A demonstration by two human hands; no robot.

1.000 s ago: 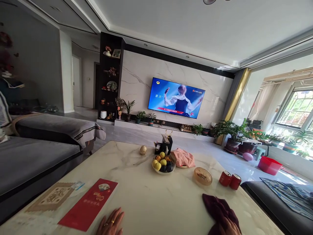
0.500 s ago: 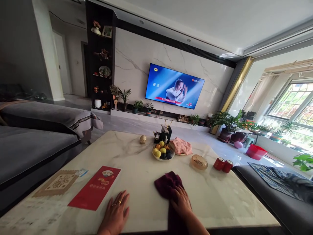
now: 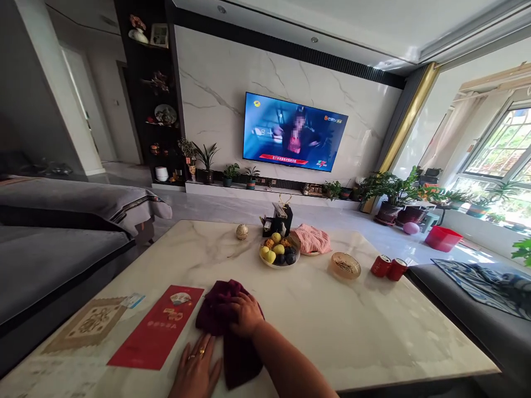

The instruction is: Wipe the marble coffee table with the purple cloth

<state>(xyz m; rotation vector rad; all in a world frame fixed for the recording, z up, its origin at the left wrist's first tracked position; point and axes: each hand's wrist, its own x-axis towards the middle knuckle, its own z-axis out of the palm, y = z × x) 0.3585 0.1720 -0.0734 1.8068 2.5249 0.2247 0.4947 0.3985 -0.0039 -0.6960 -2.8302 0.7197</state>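
Observation:
My right hand (image 3: 244, 314) presses down on a dark maroon cloth (image 3: 226, 331), fingers curled over it, on the white marble table (image 3: 332, 320). The cloth lies right of a red envelope (image 3: 160, 326). My left hand (image 3: 197, 369), with a ring on one finger, rests flat on the table at the near edge, fingers spread, just left of the cloth's lower part and beside the red envelope.
A fruit bowl (image 3: 279, 253), pink cloth (image 3: 313, 239), amber dish (image 3: 345, 265) and two red cans (image 3: 389, 267) stand on the table's far half. A patterned mat (image 3: 85, 325) lies at the left. Grey sofas flank the table; a TV (image 3: 292, 131) hangs ahead.
My right hand has swept the maroon cloth leftward across the table, from the right side to beside the red envelope. The left hand stayed flat near the front edge. The view tilted down.

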